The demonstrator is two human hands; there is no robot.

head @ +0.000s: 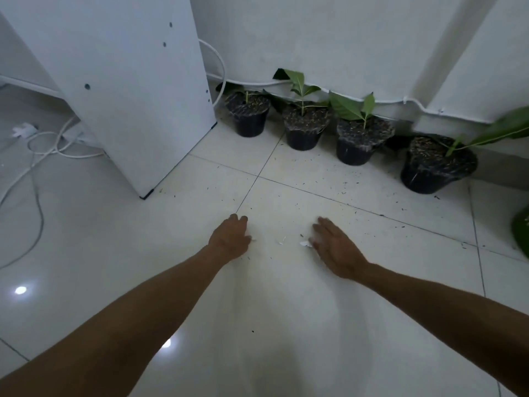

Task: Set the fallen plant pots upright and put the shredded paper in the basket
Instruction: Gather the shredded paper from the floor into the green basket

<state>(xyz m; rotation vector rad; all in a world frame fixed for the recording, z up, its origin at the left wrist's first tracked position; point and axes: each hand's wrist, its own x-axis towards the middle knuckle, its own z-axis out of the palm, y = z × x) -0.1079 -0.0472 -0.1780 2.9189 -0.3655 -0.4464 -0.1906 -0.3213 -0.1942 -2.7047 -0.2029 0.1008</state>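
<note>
Several black plant pots stand upright in a row along the wall: one at the left [248,119], one beside it [304,130], another [358,143], and the rightmost [432,170], each with a green seedling. Small white paper scraps [282,241] lie on the tiled floor between my hands. My left hand [230,238] is low over the floor, fingers curled, a scrap at its fingertips. My right hand [333,245] lies flat with fingers spread, a white scrap [305,243] at its thumb. A green thing [522,233] shows at the right edge; I cannot tell if it is the basket.
A white cabinet panel [137,96] stands at the left, with white cables [43,150] on the floor behind it. A white cable [400,102] runs along the wall base. Dark soil specks are scattered over the tiles [329,181].
</note>
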